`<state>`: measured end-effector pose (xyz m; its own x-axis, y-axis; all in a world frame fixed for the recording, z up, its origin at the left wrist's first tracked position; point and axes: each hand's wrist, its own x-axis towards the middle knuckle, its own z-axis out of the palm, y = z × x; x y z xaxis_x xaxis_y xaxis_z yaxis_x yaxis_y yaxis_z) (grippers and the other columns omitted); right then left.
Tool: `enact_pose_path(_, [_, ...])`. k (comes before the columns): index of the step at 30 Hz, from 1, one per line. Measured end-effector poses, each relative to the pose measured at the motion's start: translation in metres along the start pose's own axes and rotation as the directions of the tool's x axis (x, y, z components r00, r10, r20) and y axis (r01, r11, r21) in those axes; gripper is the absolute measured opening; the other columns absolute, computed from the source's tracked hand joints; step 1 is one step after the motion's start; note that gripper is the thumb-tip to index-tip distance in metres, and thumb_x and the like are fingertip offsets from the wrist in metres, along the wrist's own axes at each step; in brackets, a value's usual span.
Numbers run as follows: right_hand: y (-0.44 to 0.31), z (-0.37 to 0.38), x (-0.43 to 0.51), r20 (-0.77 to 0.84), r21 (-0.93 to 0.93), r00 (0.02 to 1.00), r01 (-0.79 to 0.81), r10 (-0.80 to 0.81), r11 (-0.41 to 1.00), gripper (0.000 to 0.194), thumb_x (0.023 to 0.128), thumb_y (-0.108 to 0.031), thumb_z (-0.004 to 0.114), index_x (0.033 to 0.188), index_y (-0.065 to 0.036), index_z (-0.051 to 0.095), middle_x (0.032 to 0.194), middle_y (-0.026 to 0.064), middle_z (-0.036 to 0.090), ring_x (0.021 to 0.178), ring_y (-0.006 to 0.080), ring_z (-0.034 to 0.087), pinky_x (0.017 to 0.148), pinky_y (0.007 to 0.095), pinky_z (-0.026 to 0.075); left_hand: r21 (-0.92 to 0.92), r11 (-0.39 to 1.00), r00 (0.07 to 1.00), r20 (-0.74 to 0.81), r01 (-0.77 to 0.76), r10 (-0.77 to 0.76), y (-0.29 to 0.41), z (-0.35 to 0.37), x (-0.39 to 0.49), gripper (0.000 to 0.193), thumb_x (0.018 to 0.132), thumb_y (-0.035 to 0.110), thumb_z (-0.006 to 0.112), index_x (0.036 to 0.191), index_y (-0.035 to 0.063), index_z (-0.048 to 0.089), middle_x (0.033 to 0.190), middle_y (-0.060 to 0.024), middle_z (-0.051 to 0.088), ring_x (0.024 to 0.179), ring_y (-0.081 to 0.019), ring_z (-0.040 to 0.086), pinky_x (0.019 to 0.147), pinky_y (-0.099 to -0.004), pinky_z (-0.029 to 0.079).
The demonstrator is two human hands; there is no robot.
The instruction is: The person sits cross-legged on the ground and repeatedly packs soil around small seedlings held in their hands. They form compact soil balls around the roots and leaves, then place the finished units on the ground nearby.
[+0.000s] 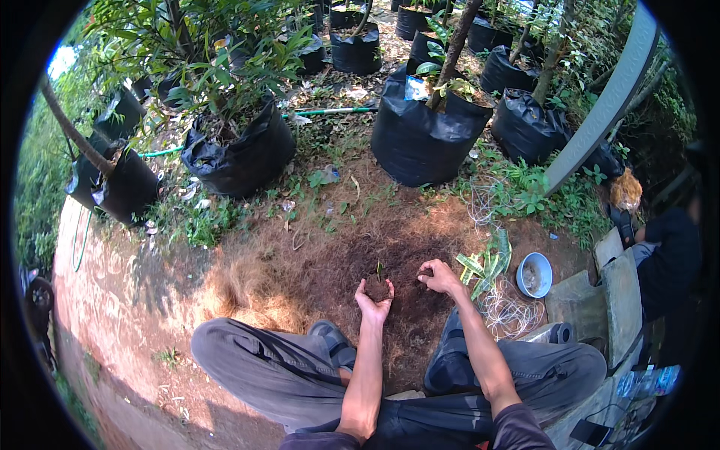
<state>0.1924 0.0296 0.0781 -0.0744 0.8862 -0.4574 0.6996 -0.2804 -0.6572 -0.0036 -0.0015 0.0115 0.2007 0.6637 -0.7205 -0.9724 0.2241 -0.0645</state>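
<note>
My left hand [375, 304] is cupped palm up around a clump of dark soil [377, 289]. A small green seedling [379, 270] with pointed leaves stands upright out of the clump. To its right, my right hand [439, 277] is bent over the ground with its fingers pinched on a bit of dark soil or fibre [426, 272]. Below both hands spreads a patch of dark loose soil [343, 264]. Variegated snake plant leaves [492, 261] lie just right of my right hand.
A light blue bowl [534, 275], tangled white string [509, 309] and stone slabs [576, 304] are at the right. Tan fibre [253, 292] lies at the left. Black planting bags [430, 135] with trees stand ahead. A person [672, 259] sits at the far right, near a plastic bottle [648, 382].
</note>
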Motion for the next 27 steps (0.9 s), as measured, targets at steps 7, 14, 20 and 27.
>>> enact_pose_path(7, [0.003, 0.009, -0.002, -0.149, 0.057, 0.988, 0.053, -0.044, 0.997, 0.027, 0.079, -0.02, 0.069, 0.097, -0.001, 0.063, 0.086, 0.0098, 0.065, 0.085, 0.0166, 0.062, 0.074, 0.0327, 0.048, 0.006, 1.0, 0.999, 0.032, -0.007, 0.007, 0.0, -0.002, 0.002, 0.042, 0.085, 0.037, 0.051, 0.103, -0.0005, 0.05, 0.092, -0.0186, 0.056, 0.081, -0.0311, 0.057, 0.072, -0.0423, 0.052])
enact_pose_path(14, [0.011, 0.004, 0.004, -0.06, 0.091, 0.994, 0.093, -0.087, 0.992, 0.021, 0.077, -0.015, 0.067, 0.093, -0.002, 0.065, 0.086, 0.01, 0.067, 0.082, 0.0161, 0.061, 0.075, 0.031, 0.047, -0.003, 1.0, 0.998, 0.06, -0.009, 0.009, 0.001, -0.003, 0.002, 0.042, 0.084, 0.036, 0.051, 0.105, 0.0002, 0.049, 0.096, -0.0175, 0.055, 0.084, -0.0306, 0.056, 0.075, -0.0426, 0.051])
enact_pose_path(20, [0.011, 0.031, -0.005, -0.108, -0.198, 0.994, -0.015, -0.007, 0.98, 0.053, 0.072, -0.028, 0.073, 0.115, -0.001, 0.056, 0.115, 0.0209, 0.056, 0.111, 0.033, 0.052, 0.095, 0.0397, 0.042, 0.023, 1.0, 0.998, 0.057, -0.006, 0.004, -0.001, -0.005, 0.004, 0.039, 0.084, 0.037, 0.05, 0.1, 0.0016, 0.052, 0.093, -0.0163, 0.057, 0.082, -0.0294, 0.057, 0.072, -0.0411, 0.05])
enact_pose_path(27, [0.027, 0.074, -0.009, -0.349, -0.351, 0.912, 0.086, -0.216, 0.932, 0.04, 0.073, -0.015, 0.07, 0.106, 0.001, 0.056, 0.104, 0.0224, 0.057, 0.101, 0.0386, 0.054, 0.086, 0.0418, 0.048, 0.041, 0.999, 1.0, -0.021, 0.018, -0.017, -0.001, -0.009, 0.007, 0.035, 0.085, 0.037, 0.049, 0.095, 0.0041, 0.055, 0.087, -0.0148, 0.06, 0.076, -0.0291, 0.059, 0.067, -0.0402, 0.052])
